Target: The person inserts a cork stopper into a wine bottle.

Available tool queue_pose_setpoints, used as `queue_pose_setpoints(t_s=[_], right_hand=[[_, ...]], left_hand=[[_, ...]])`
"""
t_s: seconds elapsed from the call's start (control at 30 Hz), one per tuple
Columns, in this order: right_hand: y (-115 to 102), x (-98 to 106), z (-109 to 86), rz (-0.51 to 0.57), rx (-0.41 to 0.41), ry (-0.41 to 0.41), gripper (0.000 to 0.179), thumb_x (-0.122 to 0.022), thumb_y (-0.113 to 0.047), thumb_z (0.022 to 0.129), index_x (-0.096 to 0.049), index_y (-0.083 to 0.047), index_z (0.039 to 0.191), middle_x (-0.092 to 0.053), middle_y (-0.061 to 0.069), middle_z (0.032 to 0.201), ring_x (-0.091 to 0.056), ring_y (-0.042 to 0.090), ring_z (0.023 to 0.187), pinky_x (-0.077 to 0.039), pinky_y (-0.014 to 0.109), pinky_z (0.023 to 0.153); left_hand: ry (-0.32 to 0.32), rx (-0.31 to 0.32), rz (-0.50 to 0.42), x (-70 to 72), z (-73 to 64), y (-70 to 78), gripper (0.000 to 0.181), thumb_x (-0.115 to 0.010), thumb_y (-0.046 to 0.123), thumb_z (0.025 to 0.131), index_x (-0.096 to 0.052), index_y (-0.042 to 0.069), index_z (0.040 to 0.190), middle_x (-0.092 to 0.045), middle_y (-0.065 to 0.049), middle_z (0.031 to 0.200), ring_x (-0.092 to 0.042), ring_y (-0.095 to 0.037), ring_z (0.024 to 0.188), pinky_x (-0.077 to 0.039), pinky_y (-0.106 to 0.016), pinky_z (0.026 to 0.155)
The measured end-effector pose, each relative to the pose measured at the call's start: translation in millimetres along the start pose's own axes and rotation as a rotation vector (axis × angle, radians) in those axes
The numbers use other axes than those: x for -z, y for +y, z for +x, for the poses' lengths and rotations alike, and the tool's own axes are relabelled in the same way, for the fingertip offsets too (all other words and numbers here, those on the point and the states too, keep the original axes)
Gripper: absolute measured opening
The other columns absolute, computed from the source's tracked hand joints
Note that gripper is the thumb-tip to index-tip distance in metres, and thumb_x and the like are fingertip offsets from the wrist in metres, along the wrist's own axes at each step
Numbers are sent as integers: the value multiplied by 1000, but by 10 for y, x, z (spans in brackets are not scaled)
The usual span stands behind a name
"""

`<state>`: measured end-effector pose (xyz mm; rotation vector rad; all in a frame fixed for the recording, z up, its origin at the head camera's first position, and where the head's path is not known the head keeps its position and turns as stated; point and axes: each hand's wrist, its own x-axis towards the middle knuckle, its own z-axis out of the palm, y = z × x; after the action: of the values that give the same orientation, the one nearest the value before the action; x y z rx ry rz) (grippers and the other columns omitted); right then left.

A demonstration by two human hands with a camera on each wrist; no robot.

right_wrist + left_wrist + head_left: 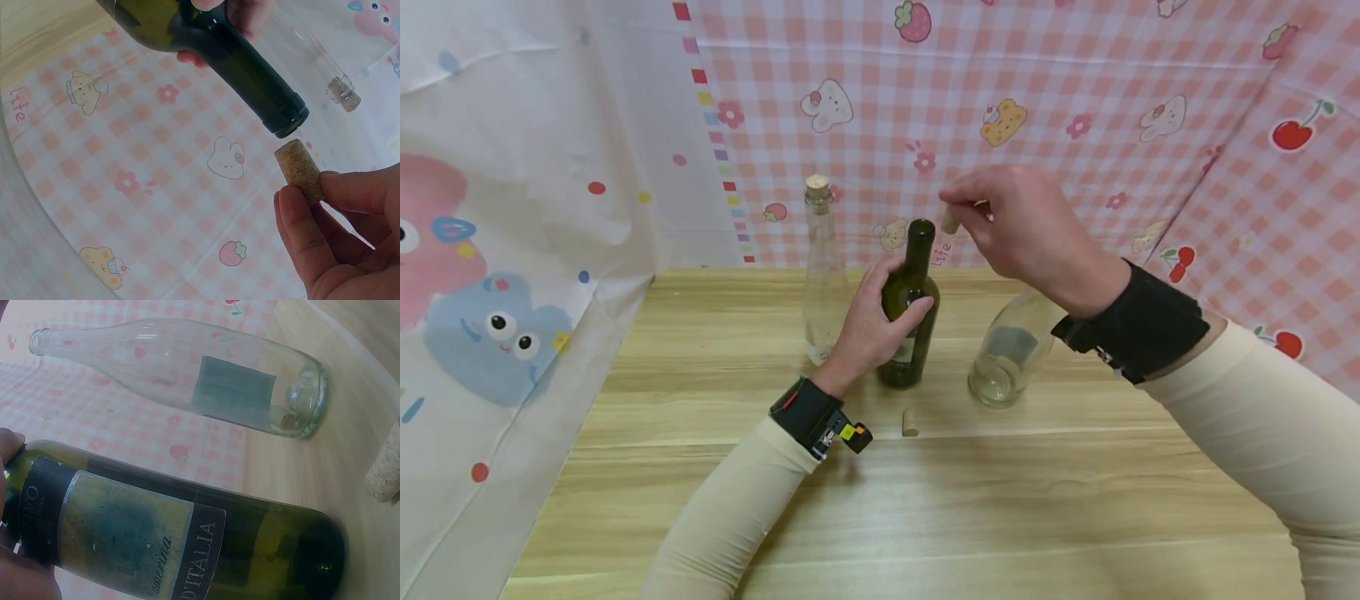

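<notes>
A dark green wine bottle (917, 350) stands upright on the table, its label readable in the left wrist view (131, 525). My left hand (880, 312) grips it around the shoulder, below the neck. Between thumb and fingers, my right hand (1022, 225) pinches a cork (299, 169). That cork is close to the mouth of the green bottle (290, 119) but apart from it, as the right wrist view shows. The bottle's mouth has no cork in it.
Left of the green bottle stands a tall clear bottle (822, 275) with a cork (817, 182) in its mouth. An uncorked clear bottle (1000, 367) stands to the right. Another cork (910, 422) is on the wooden table (1000, 517) in front. Patterned cloths (880, 75) hang behind.
</notes>
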<state>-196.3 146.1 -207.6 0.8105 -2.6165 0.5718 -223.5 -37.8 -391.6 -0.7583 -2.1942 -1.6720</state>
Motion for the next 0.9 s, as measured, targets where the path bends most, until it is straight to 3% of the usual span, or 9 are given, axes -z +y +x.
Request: queue_pose_setpoints(t_s=[0.27,0.5,0.9], right_hand=[[-59,-2,76,-3,19,3,25,-63,-4,103,-76,-3,124,-81,13,107,-77,27,100,-61,43,86],[-132,-37,114,-21,24,-16,26,-65,-5,102,-75,-4,126,-77,14,125,-76,28,107,-62,43,91],[-183,-92,178,-10,-4,-33,25,-64,-6,103,-75,-2,125,-76,16,124,-75,30,111,-62,44,92]], left_hand=[[-4,10,-7,9,-6,-1,52,-74,22,97,-53,12,144,-55,-9,142,-55,-23,124,-45,-43,108],[-2,-4,-5,13,-7,-16,51,-75,22,98,-53,12,143,-56,-9,140,-54,-23,122,-44,-41,106],[-8,-7,13,8,-7,-12,54,-74,23,98,-52,14,146,-55,-8,139,-53,-23,123,-44,-44,106]])
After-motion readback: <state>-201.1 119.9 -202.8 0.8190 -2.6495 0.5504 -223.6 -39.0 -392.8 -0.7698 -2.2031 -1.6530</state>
